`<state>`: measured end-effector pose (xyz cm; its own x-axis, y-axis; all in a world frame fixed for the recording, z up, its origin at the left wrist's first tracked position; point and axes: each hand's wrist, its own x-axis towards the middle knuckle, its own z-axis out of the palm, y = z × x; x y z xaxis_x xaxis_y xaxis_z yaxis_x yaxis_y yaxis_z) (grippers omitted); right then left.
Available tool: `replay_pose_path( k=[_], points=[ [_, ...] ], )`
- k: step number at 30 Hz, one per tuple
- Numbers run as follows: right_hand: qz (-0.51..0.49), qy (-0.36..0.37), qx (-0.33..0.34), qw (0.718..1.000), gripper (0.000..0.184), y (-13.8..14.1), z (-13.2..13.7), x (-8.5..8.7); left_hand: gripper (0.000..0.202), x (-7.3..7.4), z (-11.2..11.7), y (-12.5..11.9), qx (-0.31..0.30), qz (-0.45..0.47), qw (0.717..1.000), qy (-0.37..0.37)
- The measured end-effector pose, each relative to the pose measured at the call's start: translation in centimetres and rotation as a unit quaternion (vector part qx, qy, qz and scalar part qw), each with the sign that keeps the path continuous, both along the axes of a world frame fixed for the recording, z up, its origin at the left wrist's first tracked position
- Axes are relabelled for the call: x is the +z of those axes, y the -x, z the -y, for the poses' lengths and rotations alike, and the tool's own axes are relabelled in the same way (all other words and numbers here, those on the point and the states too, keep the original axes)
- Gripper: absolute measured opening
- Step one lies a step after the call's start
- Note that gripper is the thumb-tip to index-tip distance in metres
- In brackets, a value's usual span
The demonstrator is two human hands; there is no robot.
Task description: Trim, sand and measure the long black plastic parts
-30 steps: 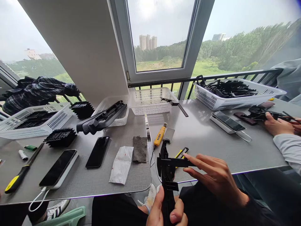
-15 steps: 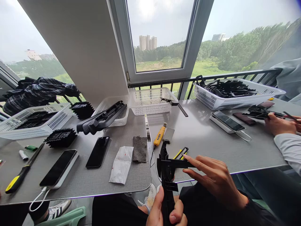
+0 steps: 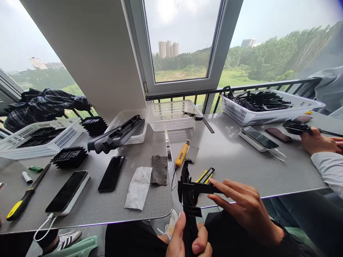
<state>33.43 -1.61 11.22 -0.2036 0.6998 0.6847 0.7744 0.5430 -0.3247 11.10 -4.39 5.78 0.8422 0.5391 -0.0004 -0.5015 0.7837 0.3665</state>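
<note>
A long black plastic part [image 3: 192,210] with clips and side tabs stands nearly upright above my lap, at the table's front edge. My left hand [image 3: 189,240] is wrapped round its lower end, thumb on the near left side. A flat black arm [image 3: 205,187] sticks out rightward from its upper half; whether it is a separate piece I cannot tell. My right hand [image 3: 239,205] pinches the free end of this arm between thumb and fingers. Just behind the arm lies a yellow-and-black utility knife [image 3: 205,175].
Behind are a yellow rotary tool [image 3: 182,155], a grey cloth [image 3: 159,170] and a white tissue [image 3: 138,187]. Phones, a file [image 3: 28,192] and black part stacks [image 3: 69,157] lie left. White baskets [image 3: 252,116] line the back. At right, a co-worker's hands [image 3: 318,141] hold a black part.
My hands and the black part have hardly moved, with only a slight shift of the right hand. The co-worker's hands at right have turned their black part.
</note>
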Motion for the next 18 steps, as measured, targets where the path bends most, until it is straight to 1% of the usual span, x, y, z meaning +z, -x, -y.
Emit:
replay_pose_path(
  k=[3, 6, 8, 11, 13, 16, 18],
  points=[
    [0.012, 0.000, -0.004, 1.000, 0.028, -0.05, 0.19, -0.20, 0.069, -0.81, -0.03, -0.30, -0.005, 0.063, 0.998, -0.008],
    [0.022, 0.002, -0.006, 1.000, 0.029, -0.19, 0.24, -0.22, 0.067, -0.82, -0.19, -0.44, -0.012, 0.097, 0.995, -0.011],
    [0.026, 0.005, -0.001, 1.000, 0.029, -0.24, 0.25, -0.14, 0.068, -0.47, -0.32, -0.41, -0.015, 0.085, 0.996, 0.000],
    [0.029, 0.007, 0.005, 1.000, 0.028, -0.22, 0.33, 0.02, 0.072, -0.02, -0.45, -0.31, -0.022, 0.039, 0.999, 0.012],
    [0.026, 0.009, 0.006, 1.000, 0.028, -0.20, 0.44, 0.06, 0.073, -0.06, -0.46, -0.34, -0.021, 0.020, 0.999, 0.013],
    [0.017, 0.017, 0.008, 1.000, 0.027, -0.24, 0.65, 0.02, 0.075, -0.41, -0.40, -0.46, -0.021, 0.013, 1.000, 0.009],
    [0.016, 0.018, 0.006, 1.000, 0.026, -0.31, 0.75, -0.02, 0.076, -0.37, -0.33, -0.45, -0.030, 0.011, 0.999, 0.006]
  ],
)
